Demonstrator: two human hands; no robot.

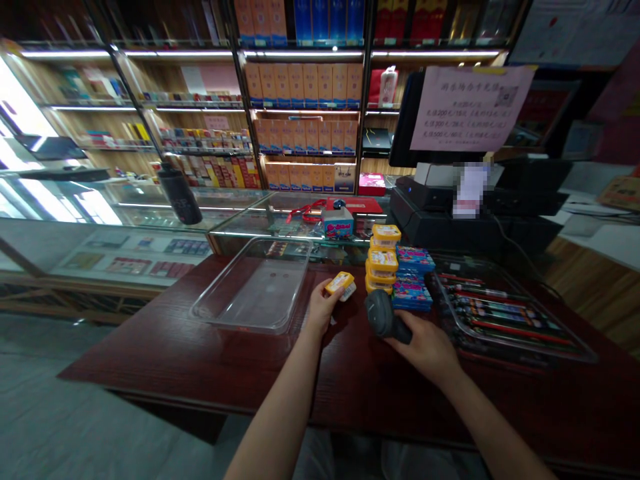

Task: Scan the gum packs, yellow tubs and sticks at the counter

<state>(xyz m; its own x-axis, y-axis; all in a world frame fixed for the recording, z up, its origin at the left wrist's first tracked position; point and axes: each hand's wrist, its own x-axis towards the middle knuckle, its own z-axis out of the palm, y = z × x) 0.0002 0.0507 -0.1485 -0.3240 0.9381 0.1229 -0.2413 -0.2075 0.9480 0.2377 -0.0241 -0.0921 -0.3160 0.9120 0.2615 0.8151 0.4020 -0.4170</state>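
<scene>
Between the thumb and fingers of my left hand [323, 305] is a small yellow-lidded box [340, 283], raised a little over the dark wooden table. A dark grey handheld barcode scanner [383, 317] is gripped in my right hand [429, 343], its head pointing up and to the left. Just beyond the scanner stands a stack of similar yellow boxes [383, 260]. Blue patterned packets [414, 260] are piled against the right side of that stack. Left of my left hand, a clear plastic tray [250, 293] rests on the table with nothing in it.
On the right lies a clear tray [575, 348] of pens and pencils. Behind it stand a monitor with a pink sign [470, 110] and a black register [425, 217]. A glass counter [240, 213] borders the table, with a blue box [339, 225] and black bottle [179, 193].
</scene>
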